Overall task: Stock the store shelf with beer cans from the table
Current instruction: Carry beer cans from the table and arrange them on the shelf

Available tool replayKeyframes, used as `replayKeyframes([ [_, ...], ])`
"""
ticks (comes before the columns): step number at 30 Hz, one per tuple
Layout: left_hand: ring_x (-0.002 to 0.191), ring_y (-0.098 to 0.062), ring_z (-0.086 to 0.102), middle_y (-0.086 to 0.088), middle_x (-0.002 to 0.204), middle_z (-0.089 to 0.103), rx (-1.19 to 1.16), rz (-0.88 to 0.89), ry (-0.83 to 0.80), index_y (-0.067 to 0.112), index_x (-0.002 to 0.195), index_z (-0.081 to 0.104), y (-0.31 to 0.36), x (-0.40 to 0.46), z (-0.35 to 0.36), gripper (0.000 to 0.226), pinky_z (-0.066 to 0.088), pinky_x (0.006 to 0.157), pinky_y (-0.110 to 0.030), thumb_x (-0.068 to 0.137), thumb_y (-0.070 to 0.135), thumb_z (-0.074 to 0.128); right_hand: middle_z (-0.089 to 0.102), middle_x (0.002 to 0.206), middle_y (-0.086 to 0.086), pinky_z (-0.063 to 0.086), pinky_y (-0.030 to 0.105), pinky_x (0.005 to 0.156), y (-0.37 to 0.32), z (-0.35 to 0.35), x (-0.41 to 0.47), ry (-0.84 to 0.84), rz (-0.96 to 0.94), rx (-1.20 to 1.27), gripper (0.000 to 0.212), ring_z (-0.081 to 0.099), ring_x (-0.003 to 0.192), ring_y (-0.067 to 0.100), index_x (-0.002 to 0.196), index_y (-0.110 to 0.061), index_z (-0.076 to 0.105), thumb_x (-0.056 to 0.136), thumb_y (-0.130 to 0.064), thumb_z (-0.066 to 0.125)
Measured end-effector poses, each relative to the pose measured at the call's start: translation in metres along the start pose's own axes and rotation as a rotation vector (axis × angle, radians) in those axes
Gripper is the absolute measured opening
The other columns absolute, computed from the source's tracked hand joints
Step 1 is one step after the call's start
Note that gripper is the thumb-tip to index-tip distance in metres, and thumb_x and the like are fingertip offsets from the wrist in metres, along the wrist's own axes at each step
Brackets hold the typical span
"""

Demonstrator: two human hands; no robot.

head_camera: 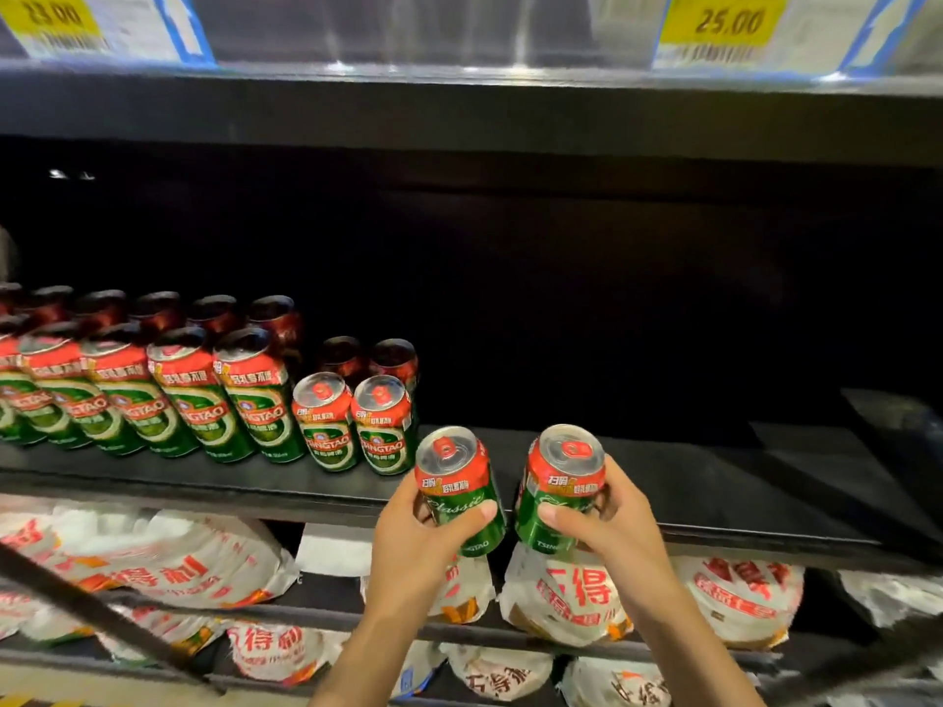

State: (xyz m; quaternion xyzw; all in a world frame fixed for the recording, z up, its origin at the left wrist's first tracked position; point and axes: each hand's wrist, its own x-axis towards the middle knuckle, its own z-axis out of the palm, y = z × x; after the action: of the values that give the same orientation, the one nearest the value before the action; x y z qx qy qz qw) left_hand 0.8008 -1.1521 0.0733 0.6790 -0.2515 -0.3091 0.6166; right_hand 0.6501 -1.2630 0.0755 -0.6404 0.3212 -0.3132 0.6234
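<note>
Left can: short green-and-red aluminium beer can (457, 489), silver top w/ red tab, tilted, held just in front of the shelf's front lip.
Right can: second short green-and-red aluminium beer can (561, 489), same tilt, beside the 1st, small gap betw. them.
Left hand: left hand (416, 540) wrapped round the left can, thumb across the label.
Right hand: right hand (620, 517) gripping the right can, thumb on front.
Shelf: black metal shelf board (689, 482), bare to the right and behind the hands; open room there.
Stocked short cans: 2 in front (326, 423), 2 dark ones behind, just left of the held cans.
Tall cans: tall green-and-red cans (240, 400), further left, front row of 5 seen, more behind, count unclear.
Above: yellow price tags (727, 20), 2, on the upper shelf edge.
Below: white-and-red printed bags (566, 597), several, lower shelves.
</note>
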Motion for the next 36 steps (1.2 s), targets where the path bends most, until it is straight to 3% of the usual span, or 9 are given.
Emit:
replayKeyframes([
  [5, 0.092, 0.002, 0.061, 0.008, 0.104, 0.067, 0.047, -0.005, 0.014, 0.02, 0.119, 0.057, -0.005, 0.037, 0.009, 0.057, 0.047, 0.064, -0.004, 0.068, 0.014, 0.082, 0.068, 0.112, -0.008, 0.052, 0.018, 0.083, 0.011, 0.003, 0.033, -0.012, -0.002, 0.0, 0.062, 0.063, 0.105, 0.007, 0.122, -0.025, 0.055, 0.067, -0.022, 0.084],
  [9, 0.094, 0.003, 0.06, 0.013, 0.102, 0.065, 0.082, 0.028, 0.018, 0.026, 0.115, 0.054, -0.004, 0.06, 0.017, 0.055, 0.046, 0.067, -0.007, 0.069, 0.016, 0.082, 0.067, 0.115, -0.009, 0.051, 0.02, 0.089, 0.015, 0.005, 0.055, -0.028, -0.017, -0.032, 0.065, 0.062, 0.108, 0.007, 0.125, -0.026, 0.053, 0.065, -0.028, 0.08],
  [13, 0.1, -0.001, 0.057, 0.016, 0.107, 0.059, 0.118, 0.091, 0.046, 0.032, 0.117, 0.047, -0.007, 0.077, 0.023, 0.06, 0.043, 0.077, -0.009, 0.071, 0.013, 0.08, 0.067, 0.113, -0.008, 0.05, 0.016, 0.082, 0.019, 0.006, 0.074, -0.026, -0.01, -0.042, 0.06, 0.062, 0.106, 0.005, 0.124, -0.025, 0.052, 0.073, -0.011, 0.079],
  [17, 0.096, 0.004, 0.056, 0.019, 0.104, 0.058, 0.104, 0.101, 0.06, 0.031, 0.119, 0.047, -0.009, 0.088, 0.025, 0.06, 0.044, 0.071, -0.003, 0.072, 0.012, 0.079, 0.066, 0.114, -0.005, 0.051, 0.016, 0.081, 0.024, 0.008, 0.086, 0.003, 0.016, -0.045, 0.062, 0.062, 0.103, 0.004, 0.123, -0.022, 0.053, 0.068, -0.017, 0.08],
  [20, 0.093, 0.01, 0.054, 0.022, 0.102, 0.057, 0.11, 0.108, 0.069, 0.03, 0.118, 0.047, -0.01, 0.095, 0.026, 0.059, 0.044, 0.071, -0.003, 0.072, 0.012, 0.079, 0.066, 0.112, -0.002, 0.052, 0.015, 0.078, 0.029, 0.008, 0.096, 0.024, 0.038, -0.048, 0.053, 0.064, 0.1, 0.005, 0.116, -0.021, 0.054, 0.072, -0.006, 0.079],
  [26, 0.092, 0.003, 0.056, 0.014, 0.103, 0.058, 0.1, 0.098, 0.129, 0.027, 0.118, 0.046, -0.014, 0.105, 0.037, 0.056, 0.042, 0.07, -0.005, 0.074, 0.014, 0.078, 0.066, 0.109, 0.002, 0.053, 0.014, 0.076, 0.034, 0.012, 0.111, 0.052, 0.061, -0.066, 0.05, 0.063, 0.101, 0.012, 0.115, -0.014, 0.054, 0.072, -0.002, 0.077],
  [32, 0.086, 0.006, 0.056, 0.017, 0.094, 0.057, 0.105, 0.103, 0.095, 0.038, 0.091, 0.042, -0.018, 0.115, 0.036, 0.045, 0.044, 0.065, -0.007, 0.075, 0.014, 0.077, 0.067, 0.11, 0.0, 0.053, 0.016, 0.08, 0.039, 0.011, 0.12, 0.015, 0.048, -0.101, 0.054, 0.064, 0.101, 0.01, 0.122, -0.013, 0.054, 0.073, -0.005, 0.077],
  [34, 0.09, 0.004, 0.057, 0.019, 0.098, 0.056, 0.105, 0.12, 0.088, 0.04, 0.095, 0.042, -0.022, 0.115, 0.036, 0.046, 0.043, 0.069, -0.007, 0.076, 0.016, 0.076, 0.067, 0.112, 0.0, 0.053, 0.018, 0.083, 0.043, 0.011, 0.122, 0.009, 0.041, -0.11, 0.056, 0.064, 0.104, 0.011, 0.123, -0.014, 0.054, 0.073, -0.009, 0.079],
  [36, 0.096, 0.013, 0.054, 0.024, 0.105, 0.052, 0.116, 0.142, 0.064, 0.04, 0.11, 0.038, -0.028, 0.114, 0.034, 0.052, 0.042, 0.074, -0.003, 0.079, 0.016, 0.073, 0.066, 0.113, -0.002, 0.052, 0.021, 0.085, 0.047, 0.013, 0.121, 0.012, 0.028, -0.1, 0.057, 0.063, 0.107, 0.011, 0.123, -0.018, 0.052, 0.073, -0.012, 0.079],
])
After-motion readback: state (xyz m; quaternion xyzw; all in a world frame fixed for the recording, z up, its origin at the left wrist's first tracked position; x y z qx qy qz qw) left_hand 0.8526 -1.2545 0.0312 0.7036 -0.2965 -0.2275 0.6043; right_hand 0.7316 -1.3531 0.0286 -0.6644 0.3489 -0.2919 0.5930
